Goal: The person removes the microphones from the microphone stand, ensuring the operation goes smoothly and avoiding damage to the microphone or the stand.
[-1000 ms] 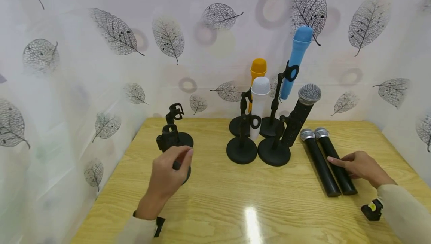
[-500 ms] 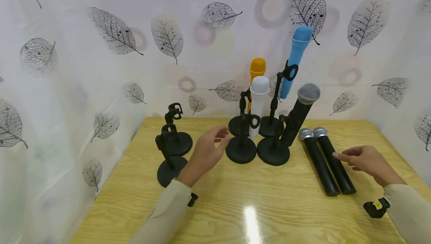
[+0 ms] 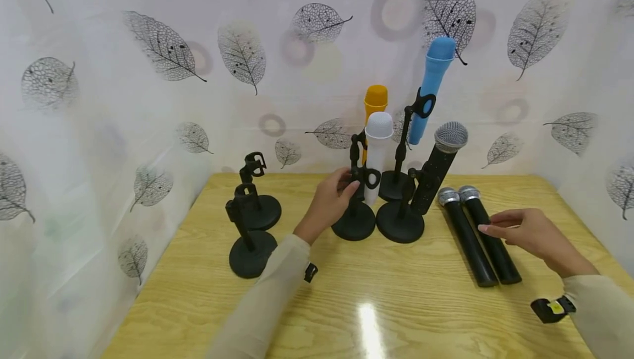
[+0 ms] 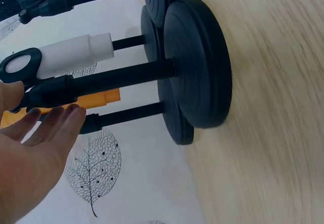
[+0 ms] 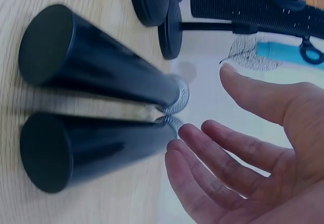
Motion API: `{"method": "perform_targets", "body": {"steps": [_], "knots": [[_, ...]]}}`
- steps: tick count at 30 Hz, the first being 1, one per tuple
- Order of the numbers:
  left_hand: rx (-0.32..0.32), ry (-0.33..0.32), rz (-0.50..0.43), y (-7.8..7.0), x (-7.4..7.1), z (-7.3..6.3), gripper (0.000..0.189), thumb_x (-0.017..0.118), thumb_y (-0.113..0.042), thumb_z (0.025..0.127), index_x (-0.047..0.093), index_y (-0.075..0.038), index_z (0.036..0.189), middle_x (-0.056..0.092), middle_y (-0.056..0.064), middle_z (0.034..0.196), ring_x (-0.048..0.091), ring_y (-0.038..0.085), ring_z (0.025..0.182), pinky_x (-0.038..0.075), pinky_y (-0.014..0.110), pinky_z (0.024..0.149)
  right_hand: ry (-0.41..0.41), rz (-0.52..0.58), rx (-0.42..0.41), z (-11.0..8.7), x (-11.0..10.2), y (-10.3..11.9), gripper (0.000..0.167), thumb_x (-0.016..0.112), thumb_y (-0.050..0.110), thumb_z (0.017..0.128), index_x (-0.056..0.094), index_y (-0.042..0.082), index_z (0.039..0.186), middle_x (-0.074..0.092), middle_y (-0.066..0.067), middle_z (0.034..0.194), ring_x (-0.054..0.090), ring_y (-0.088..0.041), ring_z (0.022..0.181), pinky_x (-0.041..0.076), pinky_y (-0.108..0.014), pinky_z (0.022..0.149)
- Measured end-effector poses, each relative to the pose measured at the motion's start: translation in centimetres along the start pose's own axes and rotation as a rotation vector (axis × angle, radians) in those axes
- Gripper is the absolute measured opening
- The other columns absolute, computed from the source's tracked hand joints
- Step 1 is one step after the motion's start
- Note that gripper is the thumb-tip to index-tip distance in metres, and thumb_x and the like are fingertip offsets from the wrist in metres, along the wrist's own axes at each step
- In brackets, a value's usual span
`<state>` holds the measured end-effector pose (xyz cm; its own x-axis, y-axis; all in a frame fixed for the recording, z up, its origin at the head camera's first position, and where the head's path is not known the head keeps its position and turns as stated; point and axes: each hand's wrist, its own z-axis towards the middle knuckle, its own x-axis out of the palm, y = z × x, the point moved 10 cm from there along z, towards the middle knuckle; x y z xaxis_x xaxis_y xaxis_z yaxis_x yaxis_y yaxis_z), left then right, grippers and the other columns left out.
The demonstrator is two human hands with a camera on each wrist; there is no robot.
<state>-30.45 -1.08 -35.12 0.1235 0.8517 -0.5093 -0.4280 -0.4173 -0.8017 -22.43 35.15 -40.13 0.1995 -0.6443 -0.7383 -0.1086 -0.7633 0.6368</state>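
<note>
A white microphone (image 3: 378, 147) sits in the clip of a black stand (image 3: 354, 227) mid-table. My left hand (image 3: 349, 183) reaches that stand's post just below the clip. In the left wrist view the left hand (image 4: 45, 110) has straight fingers beside the post (image 4: 121, 77), thumb on the other side, and does not grip it. My right hand (image 3: 490, 224) hovers spread over two black microphones (image 3: 465, 243) (image 3: 490, 243) lying side by side. The right wrist view shows the right hand (image 5: 202, 117) with fingers apart above their grille ends (image 5: 177, 95), holding nothing.
Behind the white microphone stand an orange microphone (image 3: 375, 97), a blue one (image 3: 433, 81) and a black one (image 3: 438, 169), each clipped in a stand. Two empty stands (image 3: 250, 251) (image 3: 260, 216) are at the left. A leaf-print curtain closes in the wooden table (image 3: 396, 304) on three sides.
My left hand let go of the near empty stand at the left and moved right to the white microphone's stand. My right hand lifted slightly off the lying microphones.
</note>
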Motion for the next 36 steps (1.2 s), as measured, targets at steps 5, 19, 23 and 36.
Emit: {"method": "perform_targets", "body": {"steps": [5, 19, 23, 36], "knots": [[0.046, -0.023, -0.002, -0.2, 0.5, 0.4, 0.029, 0.060, -0.019, 0.104, 0.062, -0.002, 0.127, 0.069, 0.015, 0.119, 0.068, 0.023, 0.109, 0.056, 0.030, 0.091, -0.007, -0.023, -0.026, -0.3, 0.9, 1.5, 0.076, 0.068, 0.048, 0.096, 0.052, -0.015, 0.136, 0.063, -0.031, 0.125, 0.064, -0.044, 0.107, 0.056, -0.053, 0.081], [0.111, -0.051, 0.065, 0.2, 0.9, 0.5, 0.011, 0.062, -0.017, 0.103, 0.064, -0.006, 0.106, 0.071, 0.008, 0.105, 0.070, 0.018, 0.096, 0.056, 0.029, 0.081, -0.015, -0.021, -0.154, -0.7, 4.1, 5.6, 0.059, 0.075, 0.036, 0.094, 0.062, -0.011, 0.127, 0.071, -0.021, 0.113, 0.069, -0.036, 0.102, 0.056, -0.053, 0.083], [0.123, -0.026, 0.080, -0.1, 0.9, 0.1, 0.011, 0.062, -0.016, 0.103, 0.064, -0.005, 0.104, 0.071, 0.007, 0.099, 0.067, 0.016, 0.086, 0.054, 0.028, 0.074, -0.040, -0.041, -0.208, -0.9, 4.4, 7.1, 0.053, 0.076, 0.032, 0.094, 0.065, -0.010, 0.124, 0.071, -0.022, 0.111, 0.070, -0.035, 0.098, 0.057, -0.051, 0.081], [0.089, 0.049, 0.093, -0.3, 0.7, -2.2, 0.010, 0.062, -0.021, 0.103, 0.061, -0.012, 0.099, 0.070, 0.003, 0.096, 0.068, 0.014, 0.091, 0.055, 0.027, 0.076, -0.087, 0.053, -0.325, -0.7, 4.7, 10.5, 0.048, 0.075, 0.028, 0.095, 0.066, -0.007, 0.125, 0.069, -0.022, 0.118, 0.071, -0.032, 0.101, 0.060, -0.028, 0.076]]}}
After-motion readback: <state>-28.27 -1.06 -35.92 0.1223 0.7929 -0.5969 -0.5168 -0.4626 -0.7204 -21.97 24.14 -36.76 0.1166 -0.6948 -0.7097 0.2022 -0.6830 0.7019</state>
